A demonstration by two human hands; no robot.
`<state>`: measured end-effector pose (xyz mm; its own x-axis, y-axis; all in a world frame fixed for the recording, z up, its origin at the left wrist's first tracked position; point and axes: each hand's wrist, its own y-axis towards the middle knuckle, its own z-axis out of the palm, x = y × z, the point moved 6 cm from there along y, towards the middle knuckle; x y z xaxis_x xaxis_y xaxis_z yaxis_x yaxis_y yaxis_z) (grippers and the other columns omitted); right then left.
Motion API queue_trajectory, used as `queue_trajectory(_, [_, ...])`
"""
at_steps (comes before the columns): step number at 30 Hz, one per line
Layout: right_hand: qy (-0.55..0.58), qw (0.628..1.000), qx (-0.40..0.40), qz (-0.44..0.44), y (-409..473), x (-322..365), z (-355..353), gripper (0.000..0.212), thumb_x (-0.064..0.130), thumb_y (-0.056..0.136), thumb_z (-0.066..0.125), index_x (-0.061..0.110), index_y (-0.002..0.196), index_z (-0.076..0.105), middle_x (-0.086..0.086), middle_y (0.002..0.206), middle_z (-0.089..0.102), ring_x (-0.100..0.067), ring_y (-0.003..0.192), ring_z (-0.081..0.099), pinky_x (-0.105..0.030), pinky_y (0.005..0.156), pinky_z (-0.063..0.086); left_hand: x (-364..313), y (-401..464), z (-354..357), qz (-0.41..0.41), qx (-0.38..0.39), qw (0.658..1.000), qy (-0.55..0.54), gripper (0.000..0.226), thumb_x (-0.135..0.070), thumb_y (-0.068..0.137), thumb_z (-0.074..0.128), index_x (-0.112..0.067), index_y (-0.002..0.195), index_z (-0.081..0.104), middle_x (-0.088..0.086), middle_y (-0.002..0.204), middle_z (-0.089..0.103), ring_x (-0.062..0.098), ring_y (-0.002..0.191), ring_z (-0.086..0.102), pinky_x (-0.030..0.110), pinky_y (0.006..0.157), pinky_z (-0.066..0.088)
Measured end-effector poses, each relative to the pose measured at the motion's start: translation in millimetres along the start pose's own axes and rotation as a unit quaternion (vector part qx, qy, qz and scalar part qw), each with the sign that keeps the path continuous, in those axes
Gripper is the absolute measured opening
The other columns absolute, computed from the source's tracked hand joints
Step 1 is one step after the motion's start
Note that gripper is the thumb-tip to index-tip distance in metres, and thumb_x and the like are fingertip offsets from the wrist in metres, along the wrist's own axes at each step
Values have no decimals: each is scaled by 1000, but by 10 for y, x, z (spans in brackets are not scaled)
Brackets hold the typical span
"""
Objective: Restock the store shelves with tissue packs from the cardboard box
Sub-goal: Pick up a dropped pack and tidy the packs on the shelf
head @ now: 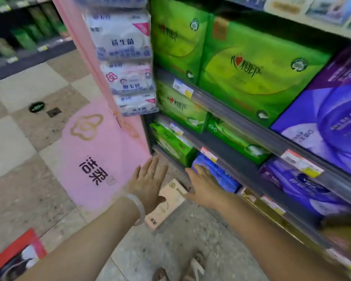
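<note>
A pale beige tissue pack (168,205) sits low between my two hands, just in front of the bottom shelf. My left hand (148,185), with a ring and a pale bangle, is on the pack's left side with fingers straight and the thumb against it. On the pack's right side my right hand (203,185) also has straight fingers, its thumb at the pack's upper edge. I cannot tell whether the pack rests on the floor or is lifted. Blue tissue packs (217,175) lie on the low shelf just beyond my right hand. No cardboard box is in view.
Shelves (241,165) on the right hold green (251,63), blue and purple (328,122) tissue packs behind price rails. A pink display stand (101,151) with white packs (126,39) stands to the left. A red package (14,256) lies bottom left. My sandalled feet (190,268) stand on the tiled floor.
</note>
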<state>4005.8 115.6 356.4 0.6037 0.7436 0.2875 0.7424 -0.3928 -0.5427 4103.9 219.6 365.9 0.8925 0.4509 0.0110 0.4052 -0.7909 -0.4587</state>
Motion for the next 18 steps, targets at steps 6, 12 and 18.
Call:
queue_trajectory(6, [25, 998, 38, 36, 724, -279, 487, 74, 35, 89, 59, 12, 147, 19, -13, 150, 22, -28, 139, 24, -34, 111, 25, 184, 580, 621, 4, 85, 996, 3, 86, -41, 92, 50, -20, 147, -12, 11, 152, -27, 28, 142, -19, 44, 116, -5])
queue_trajectory(12, [61, 994, 75, 52, 1641, -463, 1259, 69, 32, 90, 58, 15, 147, 21, -10, 153, 19, -27, 140, 21, -35, 112, 25, 237, 1359, 1445, 12, 141, 989, -30, 83, -41, 93, 47, -20, 148, -12, 11, 152, -28, 27, 142, -21, 42, 116, -6])
queue_trajectory(18, [105, 984, 124, 76, 2424, -717, 2295, 67, 30, 93, 54, 16, 148, 18, -9, 154, 18, -26, 141, 20, -34, 113, 25, 316, 2113, 2530, 23, 179, 982, -47, 84, -40, 92, 50, -21, 148, -10, 11, 152, -26, 27, 143, -19, 42, 117, -4])
